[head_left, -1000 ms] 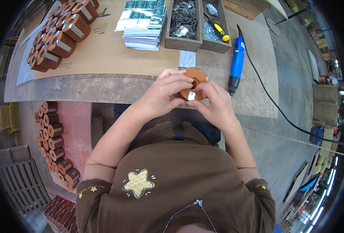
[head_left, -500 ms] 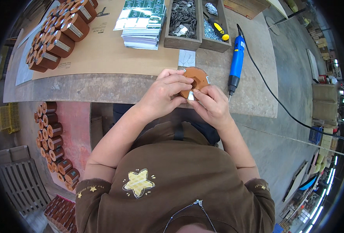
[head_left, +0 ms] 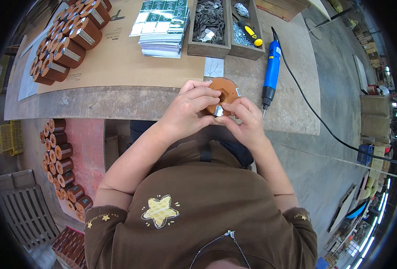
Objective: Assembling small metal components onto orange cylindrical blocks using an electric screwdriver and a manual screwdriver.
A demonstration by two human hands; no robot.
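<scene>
Head view: coils (head_left: 64,42) lie stacked at upper left, cards (head_left: 162,27) at top centre. Left hand (head_left: 189,110) and right hand (head_left: 243,119) both curl closed around a brown coil (head_left: 223,89) at the bench edge, centre frame; a blue driver (head_left: 271,71) lies just right.

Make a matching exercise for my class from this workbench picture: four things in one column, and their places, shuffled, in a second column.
Things:
1. brown spool
2. blue power screwdriver
3. stack of green cards
4. yellow-handled screwdriver

Places:
A. inside a wooden tray
B. on the bench, right of the hands
C. on the cardboard sheet, left of the trays
D. held between the left hand and right hand

Pairs: 1-D, 2-B, 3-C, 4-A
</scene>
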